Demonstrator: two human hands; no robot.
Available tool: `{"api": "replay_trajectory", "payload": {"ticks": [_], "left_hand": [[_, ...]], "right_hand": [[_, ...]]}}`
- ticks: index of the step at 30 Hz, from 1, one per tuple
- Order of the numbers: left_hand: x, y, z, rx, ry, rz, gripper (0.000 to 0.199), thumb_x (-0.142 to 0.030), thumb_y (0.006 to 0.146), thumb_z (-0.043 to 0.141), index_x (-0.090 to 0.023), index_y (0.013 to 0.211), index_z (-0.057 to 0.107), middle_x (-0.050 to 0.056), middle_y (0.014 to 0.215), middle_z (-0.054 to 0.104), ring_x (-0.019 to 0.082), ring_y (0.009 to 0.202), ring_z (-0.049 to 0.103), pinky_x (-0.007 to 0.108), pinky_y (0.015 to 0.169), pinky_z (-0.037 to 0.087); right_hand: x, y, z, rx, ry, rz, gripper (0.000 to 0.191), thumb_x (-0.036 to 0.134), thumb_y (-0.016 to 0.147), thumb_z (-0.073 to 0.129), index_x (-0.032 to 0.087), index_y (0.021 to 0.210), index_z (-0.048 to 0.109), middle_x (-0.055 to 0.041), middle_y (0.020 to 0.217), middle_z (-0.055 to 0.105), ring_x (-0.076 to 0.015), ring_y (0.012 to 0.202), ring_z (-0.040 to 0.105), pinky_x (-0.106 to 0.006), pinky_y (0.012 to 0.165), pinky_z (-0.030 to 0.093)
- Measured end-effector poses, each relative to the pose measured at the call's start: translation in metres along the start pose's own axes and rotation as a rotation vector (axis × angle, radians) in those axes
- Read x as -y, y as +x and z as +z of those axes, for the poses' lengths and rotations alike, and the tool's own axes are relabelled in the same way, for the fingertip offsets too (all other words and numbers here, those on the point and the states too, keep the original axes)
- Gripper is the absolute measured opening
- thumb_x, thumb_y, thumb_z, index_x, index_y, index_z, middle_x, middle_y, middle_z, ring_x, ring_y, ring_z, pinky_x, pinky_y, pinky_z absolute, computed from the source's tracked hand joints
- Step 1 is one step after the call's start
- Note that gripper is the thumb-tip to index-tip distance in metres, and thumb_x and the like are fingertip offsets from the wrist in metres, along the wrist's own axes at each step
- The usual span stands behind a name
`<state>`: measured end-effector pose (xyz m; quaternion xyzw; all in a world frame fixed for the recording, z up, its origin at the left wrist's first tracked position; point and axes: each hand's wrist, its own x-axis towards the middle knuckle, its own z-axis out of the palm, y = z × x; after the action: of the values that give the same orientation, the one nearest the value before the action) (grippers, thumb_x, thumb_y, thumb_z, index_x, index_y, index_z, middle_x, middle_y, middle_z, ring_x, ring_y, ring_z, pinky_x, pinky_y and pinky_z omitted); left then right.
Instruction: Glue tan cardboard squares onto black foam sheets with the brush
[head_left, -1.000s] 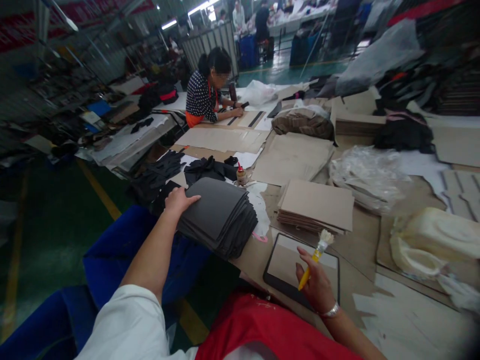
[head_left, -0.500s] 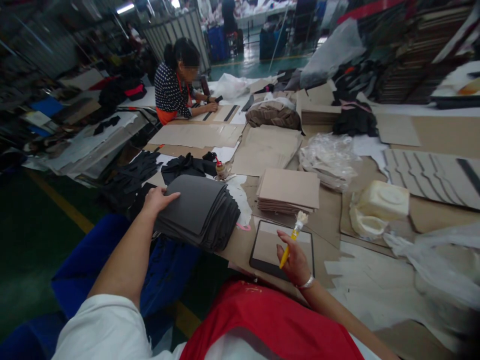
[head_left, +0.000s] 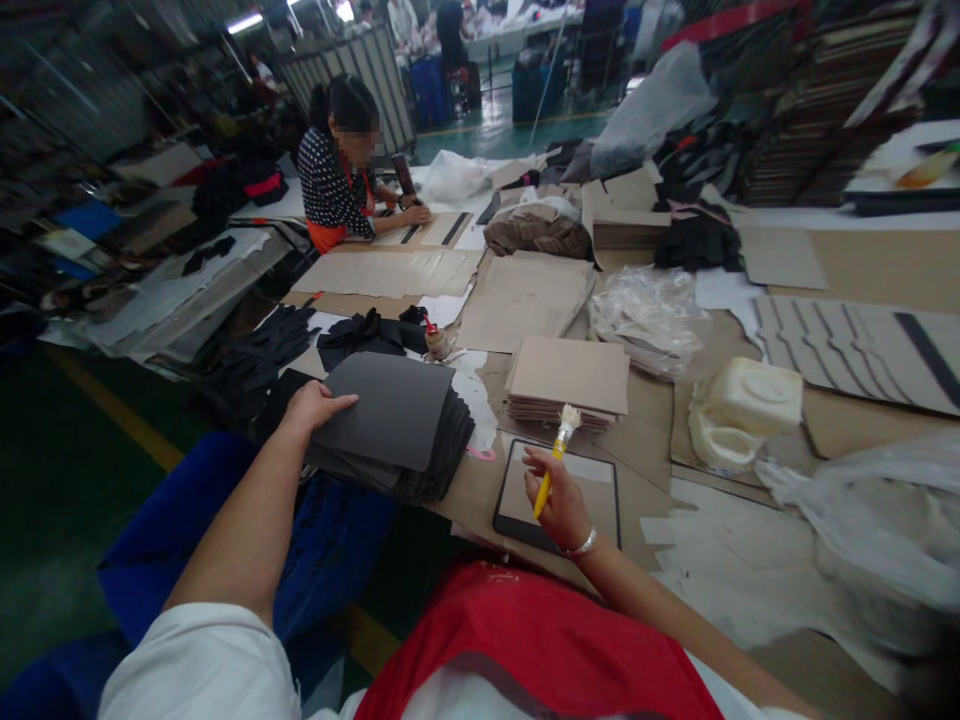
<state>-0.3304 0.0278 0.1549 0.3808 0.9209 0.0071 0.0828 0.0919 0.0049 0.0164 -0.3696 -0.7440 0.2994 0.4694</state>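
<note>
My left hand (head_left: 306, 408) grips the left edge of the top dark grey sheet (head_left: 390, 405), thumb on its face and fingers out of sight below. Under that sheet lies a thick, uneven stack of dark sheets (head_left: 450, 450) at the table's front edge. In my right hand (head_left: 564, 510) is a yellow-handled brush (head_left: 561, 440), bristles up and coated with something whitish. Just beneath this hand rests a beige panel (head_left: 517, 487) with a dark border. Behind it stands a pile of beige boards (head_left: 574, 375).
A small bottle with a red tip (head_left: 433, 340) stands behind the dark stack, near black fabric pieces (head_left: 360, 335). To the right lie a cut-open plastic jug (head_left: 750, 400) and crumpled clear plastic (head_left: 649, 320). A co-worker (head_left: 341, 170) works at the far left. Blue sheeting (head_left: 180, 510) hangs below.
My right hand has moved left with the brush, over the bordered panel. The top dark sheet has shifted slightly on its stack under my left hand. The co-worker's hands have moved a little.
</note>
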Motion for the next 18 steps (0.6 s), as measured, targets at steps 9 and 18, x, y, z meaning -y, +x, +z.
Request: {"api": "replay_trajectory", "payload": {"ticks": [9, 18], "left_hand": [[-0.026, -0.041, 0.018, -0.013, -0.248, 0.135, 0.044, -0.054, 0.062, 0.062, -0.019, 0.090, 0.061, 0.006, 0.090, 0.066, 0.025, 0.082, 0.063, 0.035, 0.069, 0.050], [-0.079, -0.169, 0.081, -0.189, -0.369, 0.506, 0.029, -0.051, 0.078, 0.053, -0.024, 0.089, 0.056, 0.001, 0.093, 0.057, 0.019, 0.080, 0.059, 0.035, 0.077, 0.050]], "right_hand": [[0.016, 0.055, 0.043, 0.019, 0.114, 0.186, 0.034, 0.029, 0.087, 0.052, 0.020, 0.117, 0.041, -0.0103, 0.113, 0.063, -0.0148, 0.076, 0.066, -0.034, 0.080, 0.054], [-0.038, -0.014, -0.023, -0.115, -0.099, 0.352, 0.035, 0.028, 0.088, 0.050, 0.022, 0.120, 0.038, -0.0135, 0.135, 0.048, -0.0140, 0.086, 0.063, -0.034, 0.084, 0.052]]}}
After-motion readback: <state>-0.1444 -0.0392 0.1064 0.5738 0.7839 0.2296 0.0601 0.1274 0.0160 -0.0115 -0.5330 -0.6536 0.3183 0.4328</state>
